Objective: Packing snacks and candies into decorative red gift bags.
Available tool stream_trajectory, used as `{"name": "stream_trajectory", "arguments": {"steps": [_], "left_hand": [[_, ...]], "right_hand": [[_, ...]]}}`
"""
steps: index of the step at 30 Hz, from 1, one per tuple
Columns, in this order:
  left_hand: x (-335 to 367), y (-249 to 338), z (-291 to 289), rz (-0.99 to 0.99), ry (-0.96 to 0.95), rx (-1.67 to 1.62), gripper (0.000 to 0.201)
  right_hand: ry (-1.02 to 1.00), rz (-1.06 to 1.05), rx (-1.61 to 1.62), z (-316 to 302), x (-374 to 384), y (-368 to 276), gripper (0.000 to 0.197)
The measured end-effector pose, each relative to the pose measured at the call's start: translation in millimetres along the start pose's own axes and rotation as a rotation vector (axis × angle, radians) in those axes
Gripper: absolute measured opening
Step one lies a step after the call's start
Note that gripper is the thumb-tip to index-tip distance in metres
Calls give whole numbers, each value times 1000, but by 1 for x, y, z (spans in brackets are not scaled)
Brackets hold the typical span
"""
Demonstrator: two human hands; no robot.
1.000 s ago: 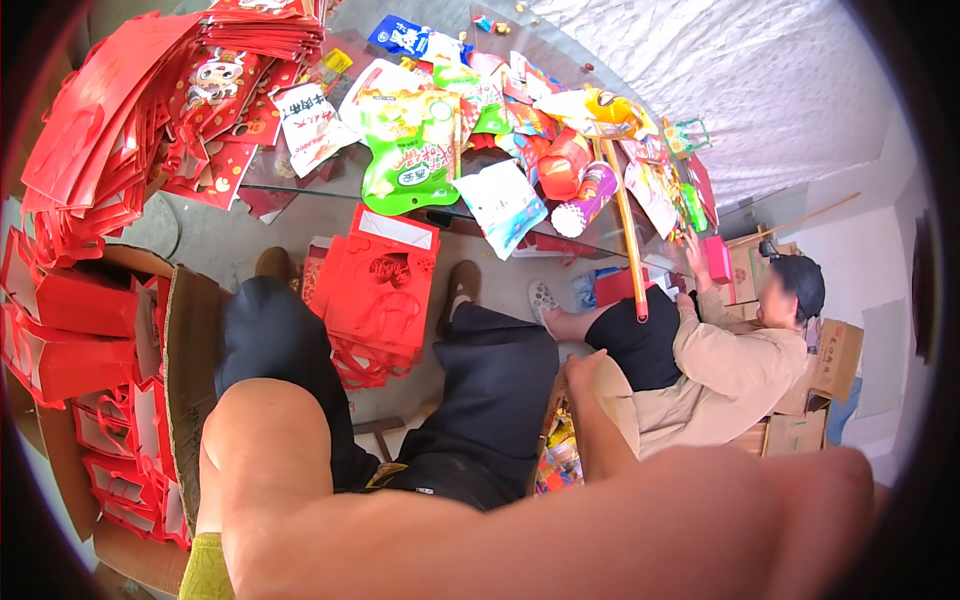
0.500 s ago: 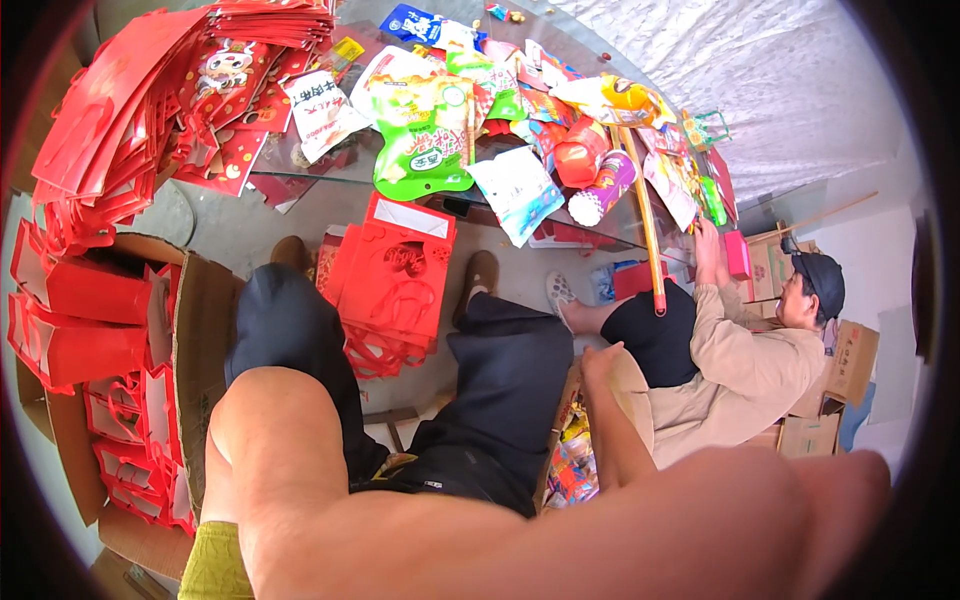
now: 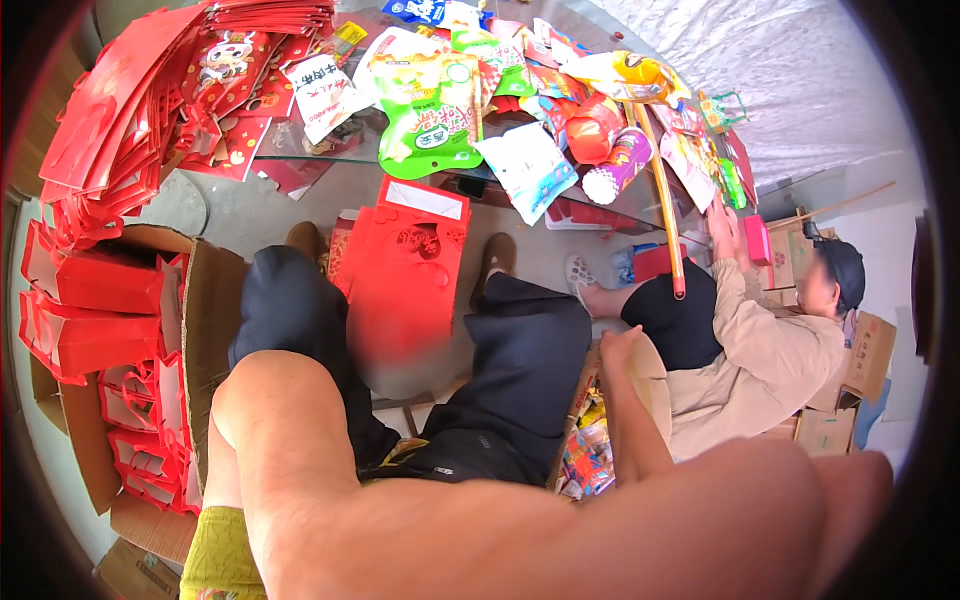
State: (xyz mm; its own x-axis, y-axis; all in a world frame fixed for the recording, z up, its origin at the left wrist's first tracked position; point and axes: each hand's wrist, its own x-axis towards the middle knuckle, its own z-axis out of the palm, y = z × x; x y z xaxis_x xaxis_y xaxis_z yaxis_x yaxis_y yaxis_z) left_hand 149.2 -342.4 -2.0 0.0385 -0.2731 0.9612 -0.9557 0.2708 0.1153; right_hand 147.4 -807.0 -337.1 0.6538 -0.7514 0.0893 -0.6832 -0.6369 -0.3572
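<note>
My left arm (image 3: 285,440) is bent with its elbow up at the lower left, and its forearm crosses the bottom of the picture; the left hand does not show. My right hand (image 3: 619,347) has its fingers curled, close by the rim of a cardboard box (image 3: 652,385) of small colourful snack packs (image 3: 590,445). What it holds, if anything, is hidden. Between my dark-trousered legs lies a stack of flat red gift bags (image 3: 405,262), its lower part smeared.
A glass table (image 3: 350,150) ahead bears red bags (image 3: 120,110), snack packs (image 3: 430,120), a purple canister (image 3: 615,178) and an orange stick (image 3: 665,210). At left stands a carton (image 3: 215,310) with opened red bags (image 3: 105,330). A co-worker (image 3: 770,330) sits at right, hands near the table.
The whole scene sits slightly further right as the view has shifted. My right hand keeps its curled shape beside the box.
</note>
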Motion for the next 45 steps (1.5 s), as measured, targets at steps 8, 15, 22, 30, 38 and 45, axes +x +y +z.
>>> {"name": "stream_trajectory", "arguments": {"steps": [8, 15, 22, 30, 38, 45], "left_hand": [[-4, -7, -3, 30, -6, -6, 22], [-9, -10, -4, 33, -14, 4, 21], [-8, -5, 1, 8, -8, -6, 21], [-5, -4, 3, -1, 4, -14, 20], [-1, -6, 5, -9, 21, -8, 19], [-1, -9, 8, -58, 57, -18, 19]], "right_hand": [[26, 18, 43, 7, 1, 3, 96], [37, 28, 73, 12, 3, 10, 97], [53, -31, 101, 15, 2, 13, 96], [26, 6, 113, 10, 2, 9, 97], [47, 19, 92, 18, 8, 15, 100], [89, -45, 61, 41, 26, 50, 100]]}}
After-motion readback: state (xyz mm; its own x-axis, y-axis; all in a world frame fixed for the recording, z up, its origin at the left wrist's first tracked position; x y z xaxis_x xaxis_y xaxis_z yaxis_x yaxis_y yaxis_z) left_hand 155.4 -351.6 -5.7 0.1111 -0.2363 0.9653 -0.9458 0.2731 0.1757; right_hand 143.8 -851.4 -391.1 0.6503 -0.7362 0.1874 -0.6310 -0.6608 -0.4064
